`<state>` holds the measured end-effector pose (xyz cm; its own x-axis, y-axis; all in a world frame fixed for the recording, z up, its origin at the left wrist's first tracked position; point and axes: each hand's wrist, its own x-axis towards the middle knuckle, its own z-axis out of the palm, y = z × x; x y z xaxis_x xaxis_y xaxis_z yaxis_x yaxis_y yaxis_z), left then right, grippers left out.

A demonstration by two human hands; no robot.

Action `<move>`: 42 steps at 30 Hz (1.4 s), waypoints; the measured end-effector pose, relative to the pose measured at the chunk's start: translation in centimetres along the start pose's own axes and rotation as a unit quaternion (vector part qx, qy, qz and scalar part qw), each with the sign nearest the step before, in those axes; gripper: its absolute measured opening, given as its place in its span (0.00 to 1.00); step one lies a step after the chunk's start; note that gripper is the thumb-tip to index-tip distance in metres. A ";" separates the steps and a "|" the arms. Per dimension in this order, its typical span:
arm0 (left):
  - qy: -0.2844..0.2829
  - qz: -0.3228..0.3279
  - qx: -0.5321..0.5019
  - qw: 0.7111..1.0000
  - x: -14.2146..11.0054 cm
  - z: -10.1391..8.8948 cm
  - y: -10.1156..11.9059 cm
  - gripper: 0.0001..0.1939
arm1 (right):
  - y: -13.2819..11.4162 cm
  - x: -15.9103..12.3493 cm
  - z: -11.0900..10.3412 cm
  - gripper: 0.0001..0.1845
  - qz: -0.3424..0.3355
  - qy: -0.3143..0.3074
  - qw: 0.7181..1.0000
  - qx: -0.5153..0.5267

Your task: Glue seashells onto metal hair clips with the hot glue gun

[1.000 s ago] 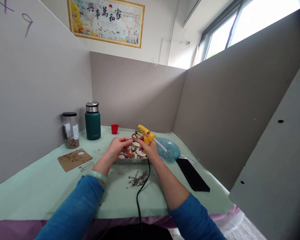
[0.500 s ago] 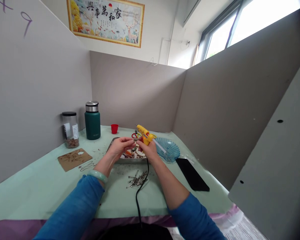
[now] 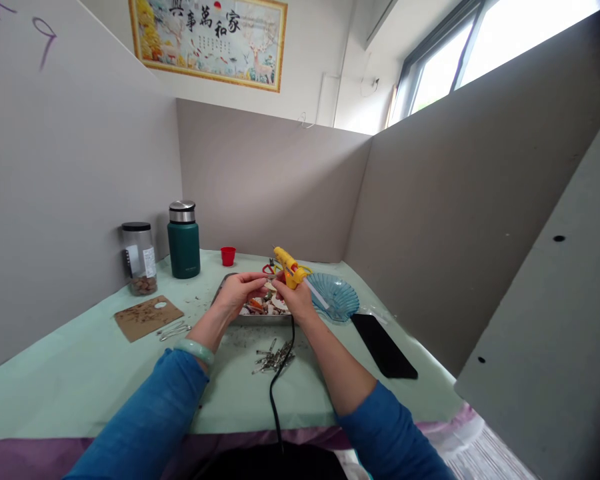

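Over the metal tray [image 3: 265, 321] my two hands meet, fingertips close together. My right hand [image 3: 297, 300] is wrapped round a yellow hot glue gun [image 3: 291, 267], its nozzle pointing up and away, a clear glue stick [image 3: 316, 293] sticking out behind. My left hand [image 3: 243, 292] is closed in a pinch near the right thumb; whatever lies between the fingertips is too small to make out. Shells and small bits [image 3: 267, 305] fill the tray beneath. A black cord [image 3: 275, 387] runs from the gun toward me, passing a pile of metal clips or pins [image 3: 273, 358].
A blue shell-shaped dish [image 3: 337, 297] and a black phone-like slab [image 3: 385, 347] lie to the right. On the left are a brown board [image 3: 147, 319], thin metal pieces [image 3: 175, 331], a jar [image 3: 140, 260] and a green flask [image 3: 183, 240]. A red cup [image 3: 228, 256] stands behind. Partitions enclose the table.
The view has shifted very slightly. Both hands stay together over the tray, with the glue gun still in the right one.
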<state>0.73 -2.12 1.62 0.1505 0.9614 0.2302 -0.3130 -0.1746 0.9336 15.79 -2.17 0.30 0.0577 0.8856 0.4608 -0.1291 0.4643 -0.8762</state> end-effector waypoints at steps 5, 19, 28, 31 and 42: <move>-0.002 0.047 -0.018 0.999 -0.3 0.4 0.4 0.17 | 0.2 0.0 0.0 0.18 -0.031 0.000 0.999 0.028; 0.031 0.155 0.062 0.985 -0.7 1.0 0.4 0.16 | -0.7 -0.3 0.2 0.20 -0.040 0.003 0.997 0.063; 0.007 0.188 0.081 0.979 -1.3 1.3 0.9 0.13 | -1.1 -0.4 0.1 0.19 -0.053 0.007 0.996 0.074; 0.010 0.189 0.091 0.978 -1.4 1.4 1.0 0.13 | -1.0 -0.3 0.0 0.19 -0.051 0.010 0.997 0.063; 0.007 0.199 0.096 0.975 -1.2 1.3 0.6 0.12 | -1.3 -0.5 0.0 0.20 -0.070 0.016 0.995 0.075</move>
<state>1.60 -3.63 2.29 0.0384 0.8116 0.5829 -0.1630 -0.5704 0.8050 15.95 -3.22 1.21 0.1170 0.8139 0.5691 -0.2641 0.5779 -0.7722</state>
